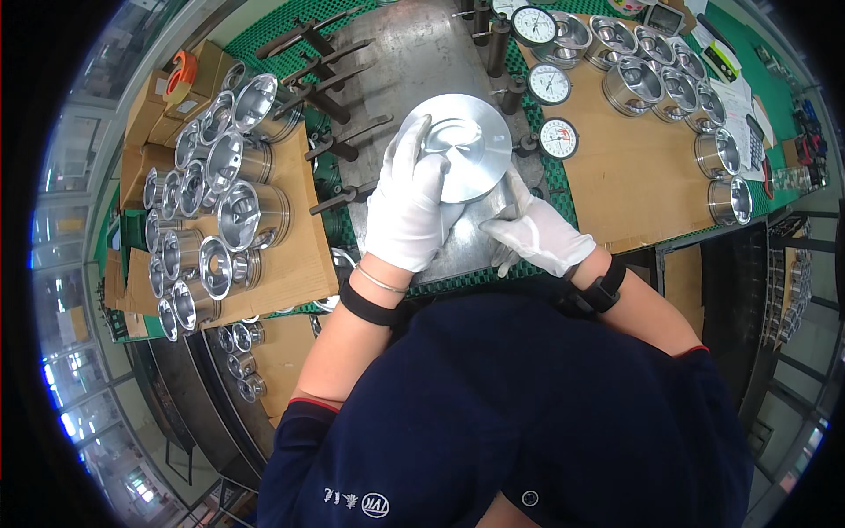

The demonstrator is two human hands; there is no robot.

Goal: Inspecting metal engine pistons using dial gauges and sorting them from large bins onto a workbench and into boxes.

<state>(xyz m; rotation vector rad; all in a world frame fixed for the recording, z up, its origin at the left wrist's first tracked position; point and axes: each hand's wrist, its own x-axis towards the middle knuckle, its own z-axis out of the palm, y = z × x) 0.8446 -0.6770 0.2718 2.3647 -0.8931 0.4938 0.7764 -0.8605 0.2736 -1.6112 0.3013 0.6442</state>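
A shiny round metal piston is held over a steel plate, its smooth top face turned up toward me. My left hand, in a white glove, grips it from the left, with fingers and thumb lying on the top face. My right hand, gloved too, is curled at the lower right edge, its fingers against the piston's side. Part of that side and some right fingertips are hidden. Under both hands lies the grey steel plate, with dark metal stands along its left side.
Several dial gauges on posts line the plate's right side. Many pistons stand on cardboard at left and on another cardboard sheet at right. Orange tape lies on boxes at far left. Papers and a calculator lie far right.
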